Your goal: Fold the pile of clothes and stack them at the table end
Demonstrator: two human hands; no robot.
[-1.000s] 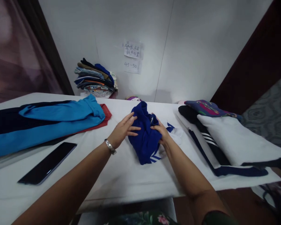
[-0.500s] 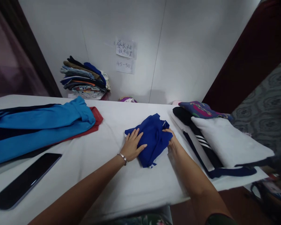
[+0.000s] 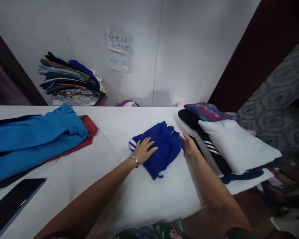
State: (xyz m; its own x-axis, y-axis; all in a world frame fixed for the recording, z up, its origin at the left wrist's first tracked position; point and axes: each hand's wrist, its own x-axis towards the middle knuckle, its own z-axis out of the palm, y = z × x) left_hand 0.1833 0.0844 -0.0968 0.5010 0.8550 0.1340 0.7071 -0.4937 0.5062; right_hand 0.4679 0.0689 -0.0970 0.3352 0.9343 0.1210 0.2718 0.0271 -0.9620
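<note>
A blue garment with white stripes at its left corner (image 3: 161,151) lies folded in a rumpled bundle on the white-covered table. My left hand (image 3: 144,151), a bracelet at its wrist, rests flat on top of the cloth with fingers spread. At the bundle's right edge is my right hand (image 3: 188,144), its fingertips touching or just beside the gathered cloth. Its thumb and finger look apart, and its lower fingers are hidden.
Bright blue and red clothes (image 3: 40,132) lie at left, near a dark phone (image 3: 15,202). On the right are folded clothes, including a white one (image 3: 236,146) and a black striped one (image 3: 209,146). A clothes stack (image 3: 71,81) stands behind the table, below paper signs (image 3: 121,49).
My right hand has slipped off the cloth's upper right edge and shifted slightly outward. The bundle lies flatter, and its white stripes show more. The view has turned a little right.
</note>
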